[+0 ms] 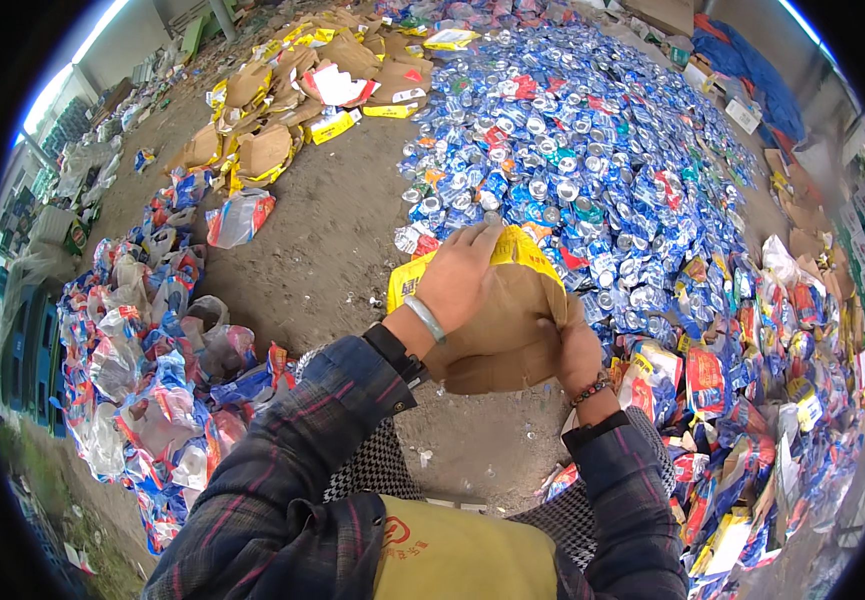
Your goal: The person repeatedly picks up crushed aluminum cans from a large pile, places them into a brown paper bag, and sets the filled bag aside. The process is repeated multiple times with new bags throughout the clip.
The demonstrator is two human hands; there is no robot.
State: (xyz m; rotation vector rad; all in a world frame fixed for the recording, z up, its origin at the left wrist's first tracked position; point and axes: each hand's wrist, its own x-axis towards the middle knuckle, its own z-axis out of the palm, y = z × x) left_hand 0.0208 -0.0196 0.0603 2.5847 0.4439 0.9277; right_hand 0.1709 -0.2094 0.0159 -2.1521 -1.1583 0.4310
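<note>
In front of me is a brown cardboard carton (511, 319) with yellow printed flaps that bear writing. My left hand (458, 277), with a pale bangle at its wrist, grips the carton's upper edge beside the yellow flap. The right edge is held by my right hand (580, 349), which is blurred and wears a beaded bracelet. Some of its fingers are hidden behind the board. Just beyond the carton spreads a large heap of crushed drink cans (552, 161), mostly blue and silver.
Flattened cardboard cartons (263, 154) lie in a pile at the far left. Crumpled plastic wrappers (139, 360) are heaped to my left. On my right, more mixed wrappers and packaging (755, 420) are piled. Bare dirt floor (320, 217) runs between the heaps. Stacked boxes (864, 262) stand at the right.
</note>
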